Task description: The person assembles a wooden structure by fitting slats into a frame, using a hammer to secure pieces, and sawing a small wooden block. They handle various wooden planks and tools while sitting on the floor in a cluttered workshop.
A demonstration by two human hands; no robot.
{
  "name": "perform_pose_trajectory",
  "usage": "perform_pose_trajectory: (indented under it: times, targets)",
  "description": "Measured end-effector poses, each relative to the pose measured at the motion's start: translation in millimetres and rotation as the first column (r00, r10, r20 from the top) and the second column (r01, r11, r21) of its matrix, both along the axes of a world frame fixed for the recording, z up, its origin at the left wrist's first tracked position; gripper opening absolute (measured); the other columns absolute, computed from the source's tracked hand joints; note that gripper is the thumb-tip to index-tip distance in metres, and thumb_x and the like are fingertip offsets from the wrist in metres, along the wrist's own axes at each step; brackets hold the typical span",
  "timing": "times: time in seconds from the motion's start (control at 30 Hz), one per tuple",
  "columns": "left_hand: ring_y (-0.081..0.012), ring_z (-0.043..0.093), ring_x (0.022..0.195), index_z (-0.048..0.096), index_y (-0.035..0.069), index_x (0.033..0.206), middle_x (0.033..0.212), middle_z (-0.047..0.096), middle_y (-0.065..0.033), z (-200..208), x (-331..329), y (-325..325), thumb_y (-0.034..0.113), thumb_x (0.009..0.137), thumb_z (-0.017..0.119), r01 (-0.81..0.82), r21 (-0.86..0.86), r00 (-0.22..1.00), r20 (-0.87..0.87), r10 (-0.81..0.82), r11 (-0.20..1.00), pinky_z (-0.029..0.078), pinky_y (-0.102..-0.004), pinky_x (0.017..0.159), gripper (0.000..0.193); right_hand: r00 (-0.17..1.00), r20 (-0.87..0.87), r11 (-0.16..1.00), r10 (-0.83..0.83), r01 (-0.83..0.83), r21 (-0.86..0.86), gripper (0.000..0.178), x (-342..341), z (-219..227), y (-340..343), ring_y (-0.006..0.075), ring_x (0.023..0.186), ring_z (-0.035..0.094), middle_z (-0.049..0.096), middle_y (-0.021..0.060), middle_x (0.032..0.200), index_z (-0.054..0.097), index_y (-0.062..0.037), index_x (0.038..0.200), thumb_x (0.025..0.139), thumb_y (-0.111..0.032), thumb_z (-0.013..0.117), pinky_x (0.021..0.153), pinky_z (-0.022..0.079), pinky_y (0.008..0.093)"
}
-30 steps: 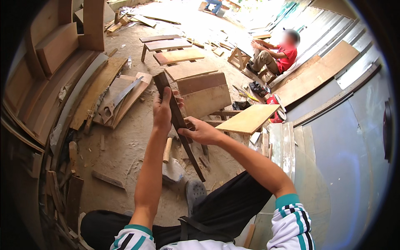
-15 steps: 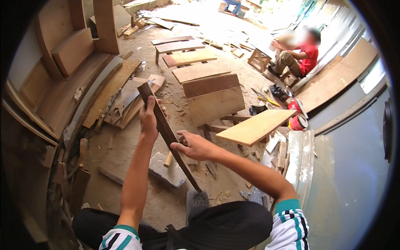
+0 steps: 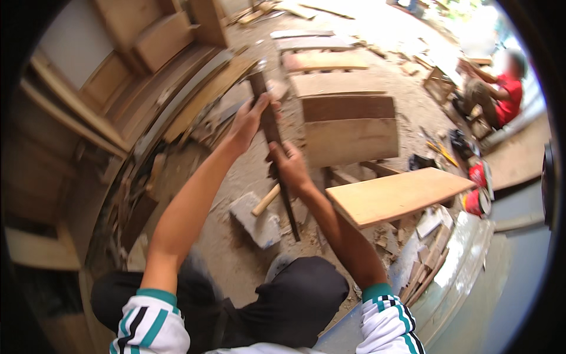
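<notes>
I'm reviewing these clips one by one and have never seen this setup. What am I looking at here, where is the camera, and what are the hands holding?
No machine here: a head-worn fisheye camera looks down at a person's own bare arms, so straight edges bend. The left hand grips a long dark wooden strip near its top, the right hand lower down; its lower end points toward the dusty floor. Around lie a stone block, a pale board, stacked planks, and a seated person in red.
</notes>
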State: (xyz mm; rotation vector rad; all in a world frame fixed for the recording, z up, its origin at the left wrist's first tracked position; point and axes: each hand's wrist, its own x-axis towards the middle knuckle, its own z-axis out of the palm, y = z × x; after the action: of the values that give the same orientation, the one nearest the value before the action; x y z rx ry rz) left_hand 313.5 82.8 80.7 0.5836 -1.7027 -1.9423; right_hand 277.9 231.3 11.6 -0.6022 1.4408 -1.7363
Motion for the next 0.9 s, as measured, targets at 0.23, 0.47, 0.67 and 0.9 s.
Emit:
perform_pose_trajectory:
  times: [0.23,0.47,0.67,0.9]
  targets:
    - [-0.0297,0.065,0.103,0.066,-0.002,0.115,0.109,0.070,-0.0198,-103.5,120.4,-126.9,0.050,0.091,0.062,-0.094,-0.610,0.736,0.490,0.468,0.787,0.049,-0.0387,0.089,0.057,0.997,0.076,0.998,0.032,-0.037,0.059,0.043,2.3,-35.6,-10.1,0.0119,0.056,0.060,0.062,0.0049,0.076,0.056,-0.0054,0.092,0.094,-0.048,0.063,0.049,0.048,0.0256]
    - [-0.0356,0.045,0.135,0.040,-0.006,0.142,0.146,0.045,-0.0243,-225.5,319.7,-154.1,0.046,0.082,0.071,-0.014,-0.448,-0.029,0.894,0.448,0.894,0.040,-0.0439,0.109,0.085,0.989,0.006,0.966,0.150,-0.148,0.212,0.043,29.9,-69.6,-2.5,0.0129,0.058,0.058,0.062,0.0058,0.073,0.061,-0.0003,0.094,0.094,-0.043,0.064,0.054,0.048,0.0292]
    - [-0.0417,0.047,0.131,0.022,-0.009,0.149,0.142,0.047,-0.0286,-285.5,306.1,-68.0,0.055,0.082,0.069,-0.210,-0.433,-0.076,0.901,0.427,0.876,0.040,-0.0470,0.108,0.104,0.973,-0.078,0.927,0.218,-0.181,0.328,0.043,22.0,-105.2,5.8,0.0125,0.060,0.058,0.060,0.0045,0.072,0.061,0.0004,0.094,0.093,-0.042,0.066,0.057,0.048,0.0291]
    - [-0.0419,0.054,0.122,0.035,-0.003,0.142,0.133,0.051,-0.0295,-255.1,322.8,-67.9,0.038,0.089,0.060,-0.106,-0.541,0.057,0.834,0.548,0.834,0.046,-0.0510,0.100,0.071,0.947,-0.014,0.879,0.320,-0.291,0.378,0.040,55.7,-93.8,-33.1,0.0092,0.055,0.056,0.059,0.0017,0.070,0.059,-0.0034,0.090,0.095,-0.043,0.065,0.048,0.046,0.0260]
